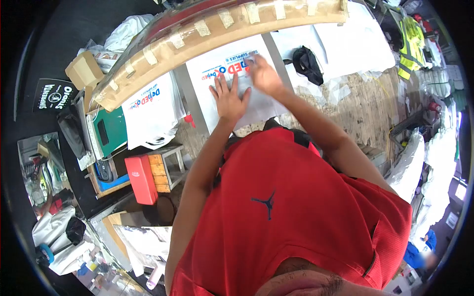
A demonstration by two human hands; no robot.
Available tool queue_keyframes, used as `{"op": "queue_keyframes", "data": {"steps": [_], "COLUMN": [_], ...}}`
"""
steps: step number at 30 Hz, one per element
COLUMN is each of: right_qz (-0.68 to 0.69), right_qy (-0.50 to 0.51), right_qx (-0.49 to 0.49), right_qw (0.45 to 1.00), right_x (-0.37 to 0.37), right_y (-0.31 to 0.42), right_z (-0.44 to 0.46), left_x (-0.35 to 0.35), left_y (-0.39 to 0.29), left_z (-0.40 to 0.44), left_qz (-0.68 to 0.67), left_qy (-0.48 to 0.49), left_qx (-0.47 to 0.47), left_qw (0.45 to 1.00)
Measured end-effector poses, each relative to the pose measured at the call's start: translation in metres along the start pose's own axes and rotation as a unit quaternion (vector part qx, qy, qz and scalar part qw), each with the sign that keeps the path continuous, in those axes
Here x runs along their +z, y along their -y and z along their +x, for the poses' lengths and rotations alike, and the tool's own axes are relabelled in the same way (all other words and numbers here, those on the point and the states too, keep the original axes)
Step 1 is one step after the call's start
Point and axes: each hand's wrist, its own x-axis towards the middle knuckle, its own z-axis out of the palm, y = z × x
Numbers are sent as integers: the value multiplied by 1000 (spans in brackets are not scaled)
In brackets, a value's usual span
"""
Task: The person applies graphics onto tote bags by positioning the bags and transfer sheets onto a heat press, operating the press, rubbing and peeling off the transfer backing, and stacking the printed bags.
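A white printed sheet or bag [207, 103] lies on the table before me, with red and blue lettering along its far part. My left hand [230, 101] rests flat on it, fingers spread, just below the lettering. Over the right part of the print is my right hand [266, 76], its fingers curled in and slightly blurred. Whatever those fingers hold, if anything, is hidden. Both hands cover parts of the lettering.
A taped cardboard-edged roll or frame [202, 32] arches across the far side. Printed white bags [150, 116] are stacked at left, above a red box [140, 178]. Black cloth [307, 65] lies at right on white material. A person in blue [419, 251] is at lower right.
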Motion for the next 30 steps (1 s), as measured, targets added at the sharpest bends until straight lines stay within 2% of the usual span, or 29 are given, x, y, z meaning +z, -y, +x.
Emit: {"op": "queue_keyframes", "data": {"steps": [6,18,28,30], "right_qz": [-107,-82,-70,-58], "right_qy": [85,16,-8,-10], "right_qx": [55,29,33,9], "right_qw": [989,996,997,998], "right_x": [3,1,1,-2], "right_y": [47,47,51,51], "right_z": [-37,-46,-51,-49], "left_x": [2,-1,0,0], "left_y": [10,14,16,17], "left_z": [-3,-8,-10,-10], "left_qz": [1,34,-5,-6], "left_qy": [3,-8,-40,-51], "left_qx": [13,44,57,69], "left_qw": [1000,998,998,996]}}
